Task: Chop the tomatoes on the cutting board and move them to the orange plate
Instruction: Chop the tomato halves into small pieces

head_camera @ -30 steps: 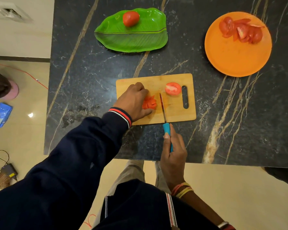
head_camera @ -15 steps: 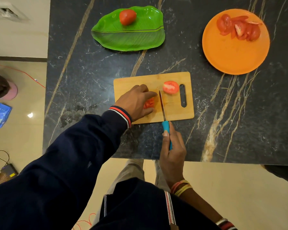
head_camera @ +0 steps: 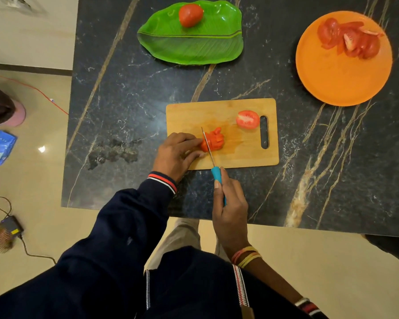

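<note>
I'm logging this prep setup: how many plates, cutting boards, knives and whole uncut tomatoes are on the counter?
Plates: 2 (green leaf-shaped plate, round orange plate)
Rectangular wooden cutting board: 1
Blue-handled knife: 1
Whole red tomato: 1
Total: 5

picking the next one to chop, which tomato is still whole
The tomato on the green leaf plate, round and uncut. On the cutting board lie a half, cut face up, and chopped pieces; the orange plate holds slices.
</note>
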### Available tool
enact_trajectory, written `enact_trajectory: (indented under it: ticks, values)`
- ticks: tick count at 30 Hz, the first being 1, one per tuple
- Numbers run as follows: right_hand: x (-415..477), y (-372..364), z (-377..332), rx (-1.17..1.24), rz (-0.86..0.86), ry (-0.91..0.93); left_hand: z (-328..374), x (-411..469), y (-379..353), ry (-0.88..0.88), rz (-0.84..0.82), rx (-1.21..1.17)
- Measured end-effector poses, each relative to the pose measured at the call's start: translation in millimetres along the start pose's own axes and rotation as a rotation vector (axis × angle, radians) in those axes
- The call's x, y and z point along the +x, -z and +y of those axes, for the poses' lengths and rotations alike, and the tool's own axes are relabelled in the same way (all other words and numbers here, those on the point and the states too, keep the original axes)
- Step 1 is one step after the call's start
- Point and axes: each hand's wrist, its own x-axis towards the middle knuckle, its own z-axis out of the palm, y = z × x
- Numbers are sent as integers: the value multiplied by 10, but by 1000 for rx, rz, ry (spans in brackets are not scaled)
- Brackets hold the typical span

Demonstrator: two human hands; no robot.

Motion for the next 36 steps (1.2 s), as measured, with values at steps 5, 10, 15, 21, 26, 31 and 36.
enact_trajectory:
  ticks: [5, 10, 15, 21, 26, 31, 36]
  values:
    - [-11, -28, 5, -42, 12, 3, -16, -7, -53, -40, 55, -38]
    - [-16, -52, -9, -38, 18, -6, -31, -1, -51, -72, 61, -86]
    - [-30, -62, -2, -41, 11, -19, -45, -9, -57, -67, 79, -125]
    - [-30, -71, 0, -49, 9, -14, -65, -20, -73, -100, 80, -120]
    - [-38, -78, 16, -53, 4, -17, -80, -27, -93, -123, 85, -114]
    - [1, -110, 11, -58, 15, -11, -93, -22, -103, -136, 93, -125]
    - [101, -138, -27, -11, 21, -10, -97, -23, -120, -131, 107, -127]
